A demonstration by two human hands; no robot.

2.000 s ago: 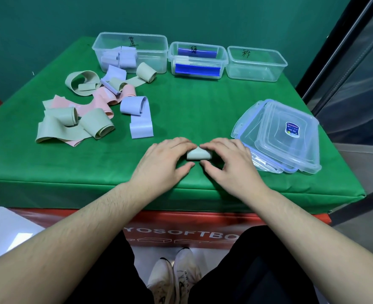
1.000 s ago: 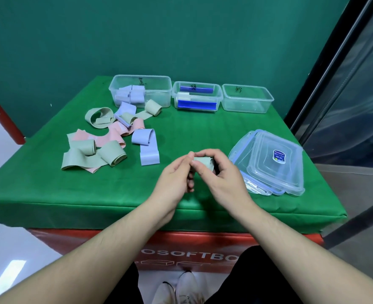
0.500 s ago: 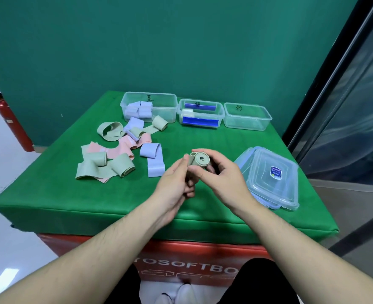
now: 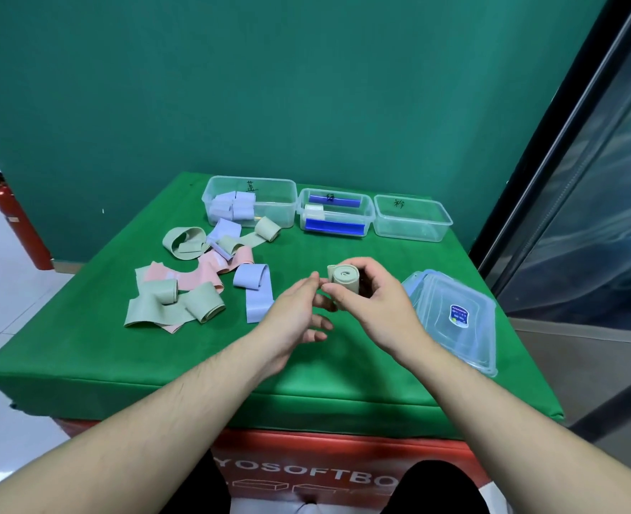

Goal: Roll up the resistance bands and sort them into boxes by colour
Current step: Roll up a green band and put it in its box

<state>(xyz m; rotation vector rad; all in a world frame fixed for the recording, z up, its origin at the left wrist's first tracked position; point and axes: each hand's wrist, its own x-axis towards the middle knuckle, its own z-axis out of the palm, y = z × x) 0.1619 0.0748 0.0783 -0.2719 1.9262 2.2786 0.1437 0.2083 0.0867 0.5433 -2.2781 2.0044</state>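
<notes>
We hold the rolled green band [image 4: 344,279] up over the table [image 4: 83,350], our right hand [image 4: 377,306] gripping it, left hand [image 4: 299,309] loose beside, fingertips [image 4: 314,280] near the roll. Three boxes [image 4: 412,217] sit far.

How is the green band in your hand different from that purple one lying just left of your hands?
The green band is wound into a tight roll; the purple band is only partly curled, with a flat tail stretched toward the near edge. The green band is held up off the table by the right hand, while the purple band lies on the cloth untouched. Their colours differ, so they belong in different boxes. Both are flat, wide, matte strips.
</notes>
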